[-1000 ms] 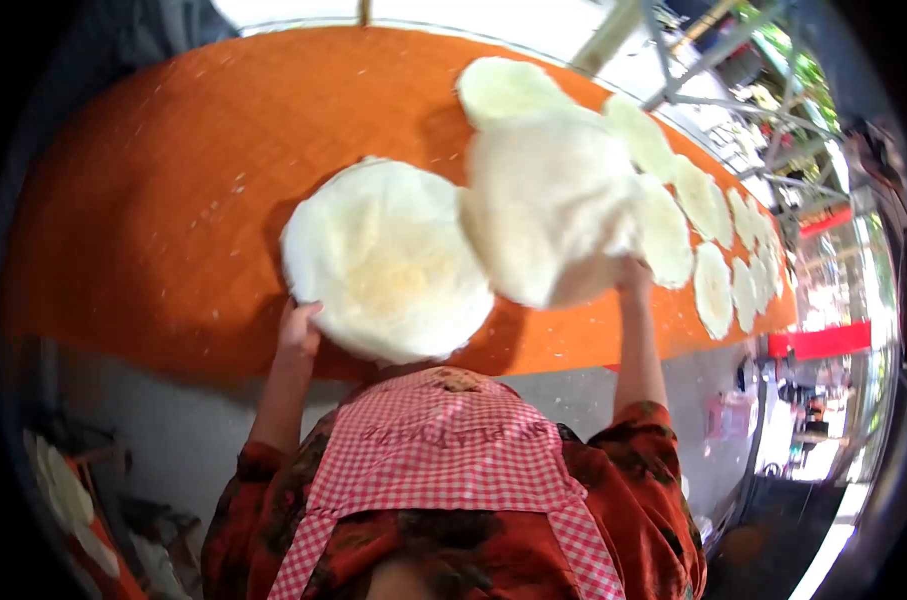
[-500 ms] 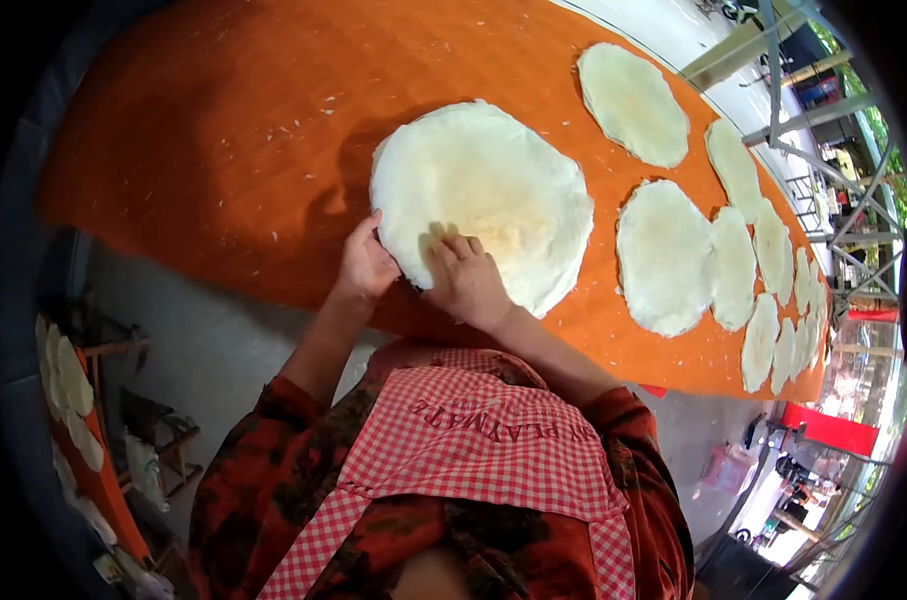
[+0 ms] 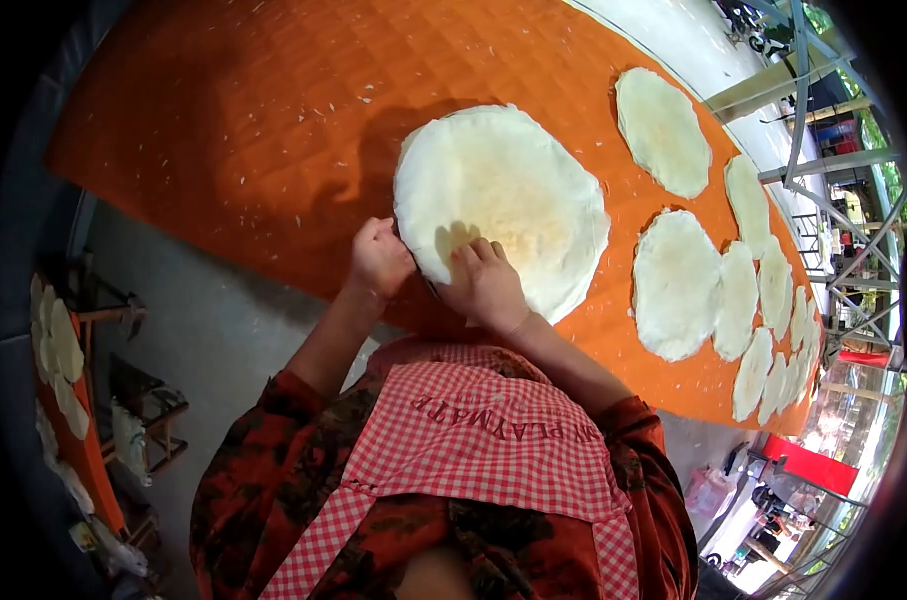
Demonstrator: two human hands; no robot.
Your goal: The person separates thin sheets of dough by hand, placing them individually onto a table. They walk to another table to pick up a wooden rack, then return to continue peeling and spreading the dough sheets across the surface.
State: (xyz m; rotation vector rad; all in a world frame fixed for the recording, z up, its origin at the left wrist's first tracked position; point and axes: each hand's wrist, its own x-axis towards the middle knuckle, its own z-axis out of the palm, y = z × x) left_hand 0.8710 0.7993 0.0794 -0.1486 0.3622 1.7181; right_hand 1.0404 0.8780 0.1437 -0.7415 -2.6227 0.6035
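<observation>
A large round pale sheet (image 3: 513,190), browned a little near its middle, lies on the orange table covering (image 3: 263,130). At the sheet's lower left edge is my left hand (image 3: 381,258), its fingers curled closed on the rim. My right hand (image 3: 485,288) rests over the near part of the sheet with its fingers bent and drawn together; what is under the fingertips is hidden.
More flat round sheets (image 3: 676,285) lie on the right side of the covering, several of them overlapping. Another sheet (image 3: 663,132) lies at the upper right. A second orange table (image 3: 98,465) with pale rounds stands at the lower left.
My left hand's fingers have curled closed at the sheet's edge. My right hand's fingers have bent more. The sheets and both hands appear slightly further right in the view.
</observation>
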